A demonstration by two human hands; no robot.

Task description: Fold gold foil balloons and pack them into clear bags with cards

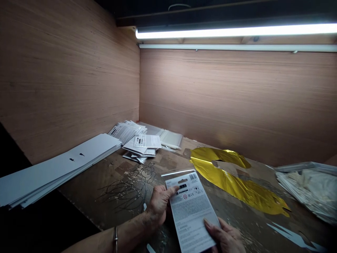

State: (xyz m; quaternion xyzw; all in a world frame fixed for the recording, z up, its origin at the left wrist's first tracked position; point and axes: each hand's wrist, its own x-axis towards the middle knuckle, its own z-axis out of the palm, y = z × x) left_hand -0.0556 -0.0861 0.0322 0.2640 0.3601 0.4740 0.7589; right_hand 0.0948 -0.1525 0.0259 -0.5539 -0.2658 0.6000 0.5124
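A printed white card packet [193, 211] with a hang slot, a barcode and small text is held low in front of me, tilted slightly. A clear sleeve edge stands out above its top. My left hand [158, 203] grips its upper left edge, thumb on the face near the slot. At its lower right edge, my right hand [226, 235] pinches it with the thumb on the printed side. The fingers behind the packet are hidden. A flat gold foil balloon [237, 182] lies on the worktable [118, 193] beyond my right hand.
White card strips [60, 161] are stacked along the left side. Several similar packets [142, 140] are piled at the back corner, beside clear bags [171, 138]. Bags with white contents [313, 186] lie at right, near white cutouts [292, 235]. Dark thin strings [131, 186] lie mid-table.
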